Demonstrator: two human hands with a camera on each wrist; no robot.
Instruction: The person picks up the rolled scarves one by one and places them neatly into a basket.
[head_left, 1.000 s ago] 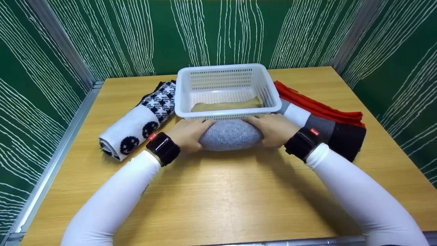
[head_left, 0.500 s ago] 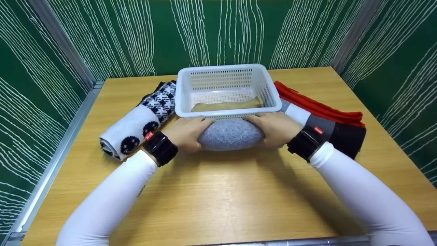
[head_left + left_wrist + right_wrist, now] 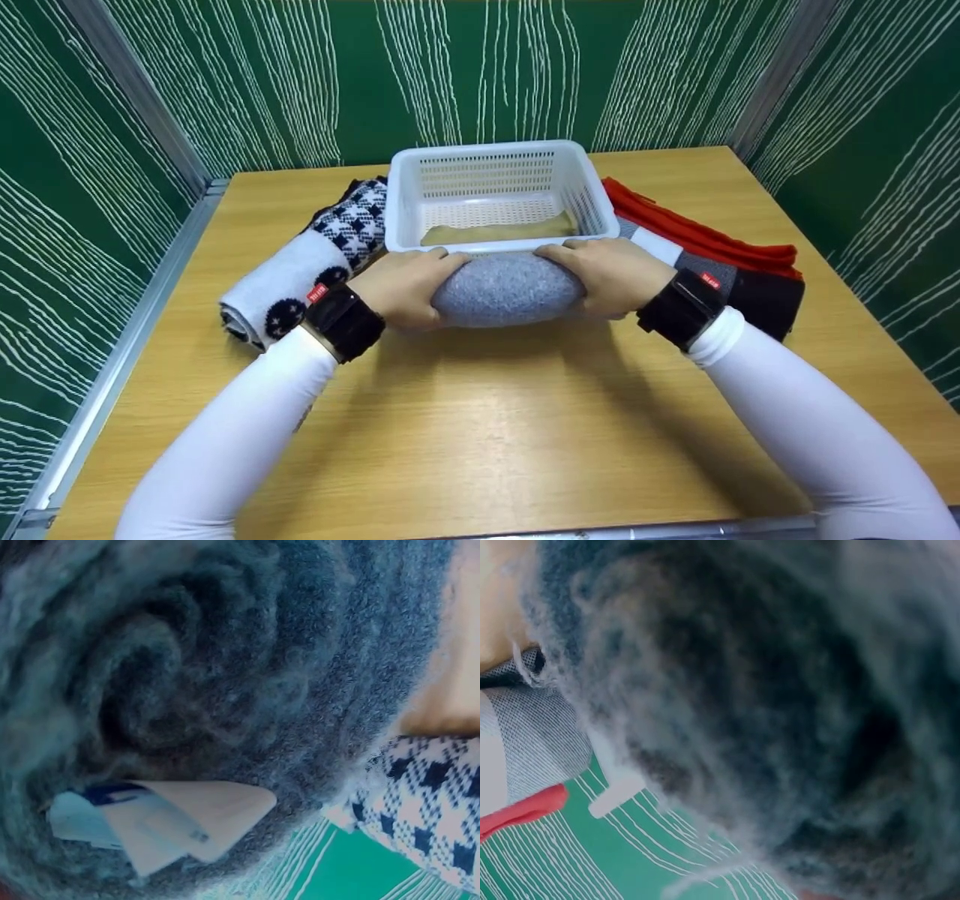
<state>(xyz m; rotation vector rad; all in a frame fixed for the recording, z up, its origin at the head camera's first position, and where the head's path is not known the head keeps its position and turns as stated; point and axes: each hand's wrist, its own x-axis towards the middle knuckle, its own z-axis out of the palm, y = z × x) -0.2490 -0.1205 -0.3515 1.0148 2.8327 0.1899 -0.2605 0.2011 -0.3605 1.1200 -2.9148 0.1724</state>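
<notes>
Both hands hold a grey rolled-up scarf [image 3: 508, 291] in front of the white basket [image 3: 499, 246], its top overlapping the basket's near side in the head view. My left hand [image 3: 409, 289] grips its left end and my right hand [image 3: 611, 276] its right end, thumbs on the near side. The left wrist view shows the roll's spiral end [image 3: 225, 682] up close, with a white label [image 3: 176, 821] sticking out. Fuzzy layers of the right end [image 3: 742, 705] fill most of the right wrist view. A tan cloth [image 3: 499, 231] lies inside the basket.
Left of the basket lies a rolled black-and-white patterned scarf [image 3: 289, 281]. To the right are a red folded cloth [image 3: 697, 229] and a grey, white and black rolled scarf [image 3: 761, 300]. Green walls [image 3: 510, 67] with white lines surround the wooden table [image 3: 480, 450].
The grey scarf has risen slightly, its top edge now higher against the basket. Both hands moved up with it, and the wrists spread a little farther apart.
</notes>
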